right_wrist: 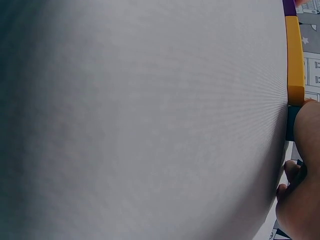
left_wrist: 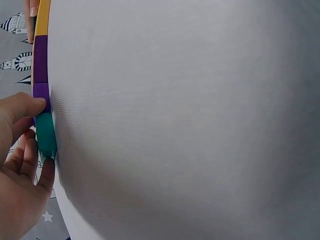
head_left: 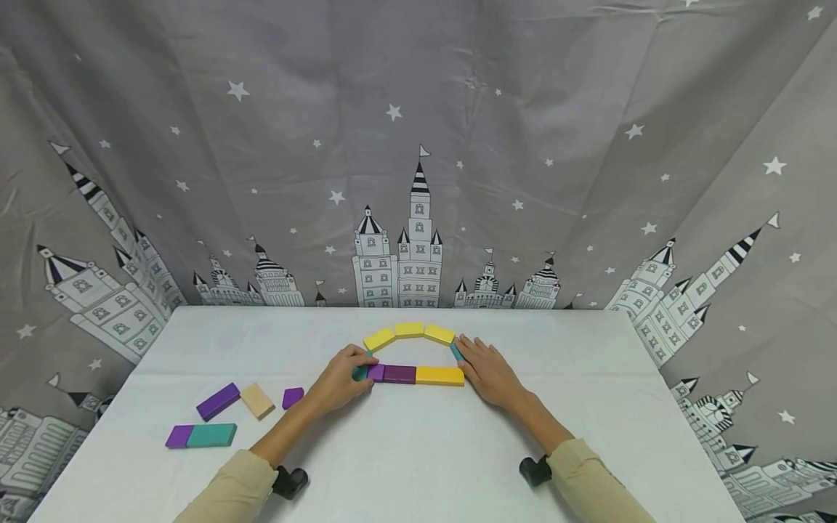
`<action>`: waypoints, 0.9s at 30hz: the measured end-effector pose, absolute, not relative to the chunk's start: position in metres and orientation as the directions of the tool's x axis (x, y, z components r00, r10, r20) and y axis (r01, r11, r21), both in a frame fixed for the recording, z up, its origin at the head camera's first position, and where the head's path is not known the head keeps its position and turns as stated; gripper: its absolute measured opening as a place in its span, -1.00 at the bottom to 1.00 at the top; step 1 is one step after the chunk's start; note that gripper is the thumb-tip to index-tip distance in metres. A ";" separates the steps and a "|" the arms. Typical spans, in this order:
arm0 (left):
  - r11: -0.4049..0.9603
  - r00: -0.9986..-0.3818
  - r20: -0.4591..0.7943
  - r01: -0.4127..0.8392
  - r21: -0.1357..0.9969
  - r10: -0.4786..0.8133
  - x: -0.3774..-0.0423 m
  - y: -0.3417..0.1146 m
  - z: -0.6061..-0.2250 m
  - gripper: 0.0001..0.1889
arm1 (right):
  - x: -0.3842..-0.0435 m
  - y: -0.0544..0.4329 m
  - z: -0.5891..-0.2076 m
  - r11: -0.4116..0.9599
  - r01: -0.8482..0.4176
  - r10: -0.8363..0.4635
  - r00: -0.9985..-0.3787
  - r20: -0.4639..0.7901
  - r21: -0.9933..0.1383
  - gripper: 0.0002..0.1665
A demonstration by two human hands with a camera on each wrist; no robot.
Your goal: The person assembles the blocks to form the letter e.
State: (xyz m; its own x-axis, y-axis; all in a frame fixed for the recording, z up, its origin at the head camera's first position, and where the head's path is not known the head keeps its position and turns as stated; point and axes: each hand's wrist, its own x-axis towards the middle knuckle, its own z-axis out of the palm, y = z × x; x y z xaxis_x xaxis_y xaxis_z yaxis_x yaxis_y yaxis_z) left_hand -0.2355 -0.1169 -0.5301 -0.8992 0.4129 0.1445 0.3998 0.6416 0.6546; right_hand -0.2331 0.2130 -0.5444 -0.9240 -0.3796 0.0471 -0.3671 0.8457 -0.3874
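On the white table, flat blocks form an arch outline with a straight base. Three yellow blocks (head_left: 409, 330) make its top; a small purple block (head_left: 375, 373), a dark purple block (head_left: 399, 374) and an orange-yellow block (head_left: 439, 375) line the base. My left hand (head_left: 341, 379) is at the left corner, its thumb on the small purple block and its fingers curled round a teal block (left_wrist: 46, 135). With fingers extended, my right hand (head_left: 493, 374) rests against the right side, touching a teal block (head_left: 456, 352) that it partly covers. Its thumb is beside the orange-yellow block's end.
Left of my left forearm lie a long purple block (head_left: 219, 402), a beige block (head_left: 258, 401), a small purple piece (head_left: 293, 397), and a teal block (head_left: 212, 435) touching another purple block (head_left: 179, 436). Behind the table hangs a grey curtain (head_left: 523, 109) with castles and stars.
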 end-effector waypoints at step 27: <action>0.612 -0.911 0.203 0.394 0.685 0.360 -0.224 -0.146 -0.512 -0.57 | -0.235 0.214 -0.548 0.845 -0.374 -0.385 -0.922 0.052 -0.383 -0.37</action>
State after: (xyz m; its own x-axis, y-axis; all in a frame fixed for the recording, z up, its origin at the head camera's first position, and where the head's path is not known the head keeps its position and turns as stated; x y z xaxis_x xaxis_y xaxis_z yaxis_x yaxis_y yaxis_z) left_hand -0.2241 -0.1460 -0.5120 -0.9108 0.3596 0.2028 0.3943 0.6124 0.6852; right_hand -0.2350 0.2138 -0.5477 -0.9215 -0.3848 0.0517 -0.3742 0.8446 -0.3829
